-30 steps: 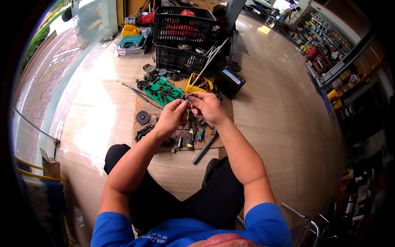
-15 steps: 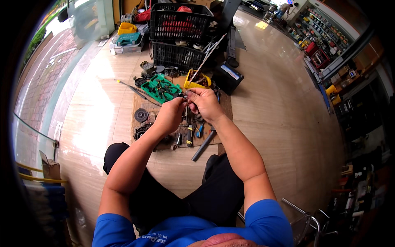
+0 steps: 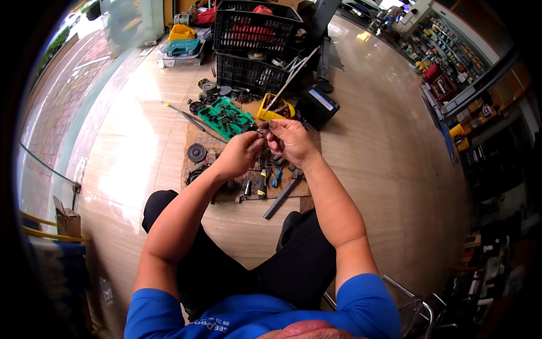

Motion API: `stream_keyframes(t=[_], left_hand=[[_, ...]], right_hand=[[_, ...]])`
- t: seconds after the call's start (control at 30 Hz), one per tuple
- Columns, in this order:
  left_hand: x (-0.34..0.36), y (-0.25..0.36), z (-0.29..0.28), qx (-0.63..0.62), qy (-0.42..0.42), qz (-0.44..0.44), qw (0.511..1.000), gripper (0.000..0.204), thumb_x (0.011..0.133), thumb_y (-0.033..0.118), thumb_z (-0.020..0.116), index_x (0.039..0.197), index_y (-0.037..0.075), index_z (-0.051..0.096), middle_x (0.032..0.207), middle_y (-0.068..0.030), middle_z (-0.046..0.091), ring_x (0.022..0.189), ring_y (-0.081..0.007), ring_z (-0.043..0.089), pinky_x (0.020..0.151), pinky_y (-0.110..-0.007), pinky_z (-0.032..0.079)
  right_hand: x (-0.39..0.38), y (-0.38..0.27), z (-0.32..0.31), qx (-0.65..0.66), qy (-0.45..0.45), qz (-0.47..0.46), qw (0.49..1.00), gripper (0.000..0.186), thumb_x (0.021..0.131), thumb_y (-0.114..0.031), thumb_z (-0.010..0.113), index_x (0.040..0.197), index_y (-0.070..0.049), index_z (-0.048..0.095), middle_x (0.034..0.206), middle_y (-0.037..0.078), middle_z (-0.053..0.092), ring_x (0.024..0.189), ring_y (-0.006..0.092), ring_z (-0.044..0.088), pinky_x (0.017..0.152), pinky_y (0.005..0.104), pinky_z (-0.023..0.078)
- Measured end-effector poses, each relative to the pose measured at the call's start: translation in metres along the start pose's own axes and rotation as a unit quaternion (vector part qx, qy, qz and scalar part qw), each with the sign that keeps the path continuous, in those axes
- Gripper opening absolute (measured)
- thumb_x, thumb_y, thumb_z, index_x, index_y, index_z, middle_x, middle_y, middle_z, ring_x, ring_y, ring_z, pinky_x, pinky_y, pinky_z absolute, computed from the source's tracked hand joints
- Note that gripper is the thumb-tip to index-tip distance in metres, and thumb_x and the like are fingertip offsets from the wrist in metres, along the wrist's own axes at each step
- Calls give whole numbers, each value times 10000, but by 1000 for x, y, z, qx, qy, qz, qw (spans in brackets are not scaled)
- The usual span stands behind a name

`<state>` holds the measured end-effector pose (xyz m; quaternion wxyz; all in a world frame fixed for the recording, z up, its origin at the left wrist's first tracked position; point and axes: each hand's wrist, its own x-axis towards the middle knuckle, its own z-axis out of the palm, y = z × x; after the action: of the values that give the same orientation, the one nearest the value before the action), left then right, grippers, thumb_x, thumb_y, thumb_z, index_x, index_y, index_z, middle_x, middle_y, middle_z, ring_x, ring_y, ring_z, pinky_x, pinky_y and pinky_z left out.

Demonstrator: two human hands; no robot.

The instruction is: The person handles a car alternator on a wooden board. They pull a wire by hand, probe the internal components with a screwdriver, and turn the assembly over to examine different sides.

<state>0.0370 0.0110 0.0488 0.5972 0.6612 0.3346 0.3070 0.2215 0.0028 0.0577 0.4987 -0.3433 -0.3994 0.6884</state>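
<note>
Both arms reach forward, and my left hand (image 3: pixel 240 152) and my right hand (image 3: pixel 292 142) meet over a cardboard sheet (image 3: pixel 195 138) on the floor. The fingers of each hand are pinched together, tip to tip, around something small and dark that I cannot make out. Just beyond them lie a green tool case (image 3: pixel 227 118) with tools in it and a yellow bin (image 3: pixel 288 108) of small parts. Below my hands are a yellow-and-black handled tool (image 3: pixel 262 183), a blue-handled tool (image 3: pixel 276 178), a metal socket (image 3: pixel 248 188) and a hammer (image 3: pixel 280 199) with a grey handle.
A black pulley wheel (image 3: pixel 196 152) and other dark parts lie on the cardboard's left. Stacked black crates (image 3: pixel 251 73) stand at the far side, with a black battery (image 3: pixel 318 107) to their right. A teal case (image 3: pixel 183 47) sits far left. My bent legs (image 3: pixel 226 260) are nearest.
The view has shifted slightly, so the floor things appear a little to the right. My fingers have moved a little closer together; the right fingers have changed their pose.
</note>
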Motion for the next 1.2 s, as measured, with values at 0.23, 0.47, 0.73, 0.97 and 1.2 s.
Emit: stream_keyframes(t=[0.23, 0.47, 0.73, 0.97, 1.2], left_hand=[[-5, 10, -1, -15, -54, 4, 998, 260, 1036, 199, 420, 870, 27, 523, 601, 14, 468, 528, -75, 438, 502, -234, 374], [4, 1, 3, 8, -12, 35, 999, 196, 1018, 164, 460, 929, 17, 557, 628, 11, 493, 552, -74, 455, 524, -238, 395], [1, -7, 3, 137, 37, 43, 989, 192, 962, 161, 542, 944, -22, 597, 694, -123, 613, 615, -207, 583, 598, -344, 468], [-1, -6, 5, 271, 82, 53, 958, 222, 936, 199, 562, 902, -16, 603, 722, -233, 607, 708, -400, 608, 630, -440, 463], [-1, -3, 13, 303, 125, 105, 939, 193, 929, 162, 554, 837, -5, 589, 702, -234, 606, 699, -430, 600, 607, -469, 457]], right_hand=[[-2, -1, -1, -13, -15, 2, 1000, 227, 962, -248, 585, 893, -33, 609, 706, 15, 574, 520, 70, 526, 411, 206, 383], [-5, -2, 13, -29, 48, -53, 997, 257, 952, -275, 603, 833, -48, 594, 625, -12, 534, 460, 48, 477, 391, 187, 352], [0, 5, 13, -136, 96, -75, 983, 244, 971, -239, 579, 843, -34, 609, 626, -21, 536, 471, 33, 466, 418, 185, 365], [5, 8, 16, -166, 122, -102, 973, 249, 974, -230, 576, 845, -20, 612, 633, -21, 533, 490, 42, 456, 451, 190, 365], [7, 10, 17, -169, 161, -125, 964, 248, 969, -228, 586, 829, -24, 606, 613, -23, 503, 497, 46, 424, 458, 197, 356]])
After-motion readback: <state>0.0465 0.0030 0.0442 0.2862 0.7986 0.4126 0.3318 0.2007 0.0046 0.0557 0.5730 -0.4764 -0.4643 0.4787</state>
